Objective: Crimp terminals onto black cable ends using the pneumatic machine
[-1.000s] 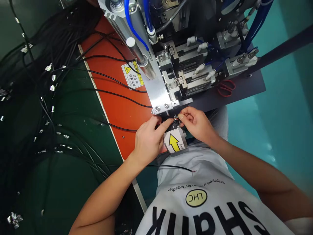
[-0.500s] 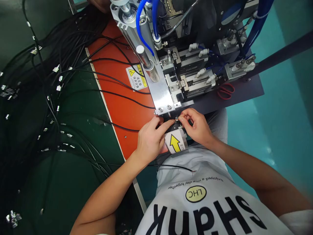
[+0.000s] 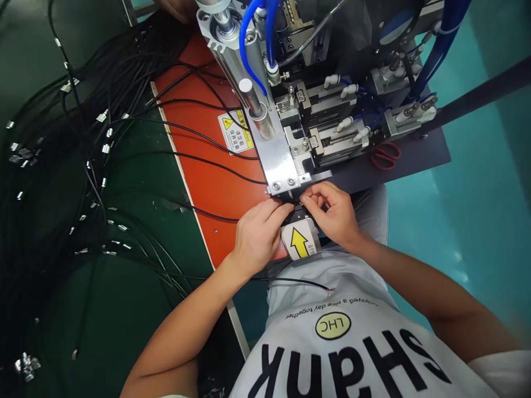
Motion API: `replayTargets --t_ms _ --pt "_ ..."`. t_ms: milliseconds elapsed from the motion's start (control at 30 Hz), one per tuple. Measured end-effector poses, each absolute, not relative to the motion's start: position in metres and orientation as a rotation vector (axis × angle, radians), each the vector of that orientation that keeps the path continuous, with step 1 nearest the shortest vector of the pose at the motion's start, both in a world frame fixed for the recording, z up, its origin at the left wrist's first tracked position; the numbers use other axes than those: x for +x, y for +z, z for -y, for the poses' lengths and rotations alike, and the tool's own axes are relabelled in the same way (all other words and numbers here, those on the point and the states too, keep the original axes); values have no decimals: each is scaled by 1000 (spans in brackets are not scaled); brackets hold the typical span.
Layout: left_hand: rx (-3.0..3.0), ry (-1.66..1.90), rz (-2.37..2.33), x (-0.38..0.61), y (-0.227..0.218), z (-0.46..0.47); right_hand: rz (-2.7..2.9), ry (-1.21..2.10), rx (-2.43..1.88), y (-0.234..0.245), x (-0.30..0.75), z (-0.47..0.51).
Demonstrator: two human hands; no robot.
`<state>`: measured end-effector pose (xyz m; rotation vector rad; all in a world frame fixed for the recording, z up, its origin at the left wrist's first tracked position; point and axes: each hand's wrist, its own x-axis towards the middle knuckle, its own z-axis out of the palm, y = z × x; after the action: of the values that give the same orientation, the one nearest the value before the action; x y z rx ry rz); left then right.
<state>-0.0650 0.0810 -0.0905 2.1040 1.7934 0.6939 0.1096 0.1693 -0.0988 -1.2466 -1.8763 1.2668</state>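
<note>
Black, thin, round cable is lying across the flat orange-red plate and disappearing under your left hand, beside the small black block; can't tell if those fingers are gripping. Your right hand is pinching thumb to index, contents too tiny to ID. Cable's prob. behaving light, bendy, w/ a delicate end; you're best off holding the jacket nr the tip

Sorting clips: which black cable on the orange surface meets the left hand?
The lowest cable in view on that surface; others lie clear of the left hand.
</note>
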Motion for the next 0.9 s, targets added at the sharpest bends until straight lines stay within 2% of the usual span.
replayTargets --t_ms 167,500,733,800,900 --pt "2107 702 -1794 -66 -92 -80 1892 1238 -1255 -97 111 -166" --pt "2057 740 -1755 -68 -94 -83 1558 1869 -1392 -110 115 -174" --pt "2150 716 -1862 -67 -95 -78 2041 1299 -1195 -97 136 -169" --pt "2218 675 -1977 -64 -94 -75 1963 1359 -1246 -99 137 -168" --pt "2240 663 -1996 -62 -94 -72 1724 1684 -1343 -105 132 -174"
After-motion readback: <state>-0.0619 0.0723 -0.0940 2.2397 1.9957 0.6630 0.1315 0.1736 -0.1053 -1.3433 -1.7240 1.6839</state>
